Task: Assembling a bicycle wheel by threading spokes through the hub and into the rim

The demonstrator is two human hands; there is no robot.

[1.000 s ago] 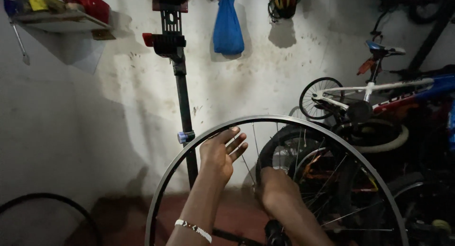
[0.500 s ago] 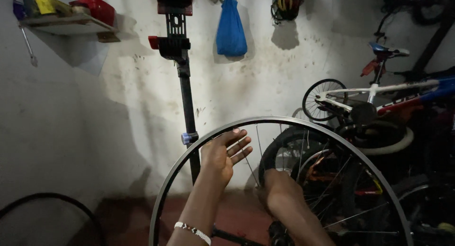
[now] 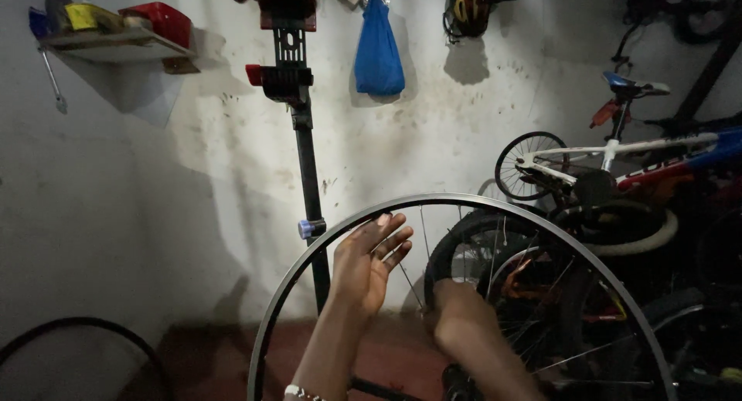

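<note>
Bare wheel rim point(image 3: 464, 202), upright: left hand point(image 3: 369, 263) open, fingers now spread flat against spokes; right hand point(image 3: 456, 317) stays among spokes, grip cannot be told.

wheel rim point(image 3: 541, 223): shiny smooth metal | spokes point(image 3: 423, 235): thin metal | wall point(image 3: 433, 130): rough matt plaster | bag point(image 3: 379, 45): blue cloth

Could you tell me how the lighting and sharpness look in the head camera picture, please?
Head view: a bright patch lights the white plaster wall, falling off to deep shadow at both sides; the hanging blue bag casts a soft shadow; the bare silver wheel rim catches a glint; the left hand is lit, the right hand dim and slightly soft.
</note>
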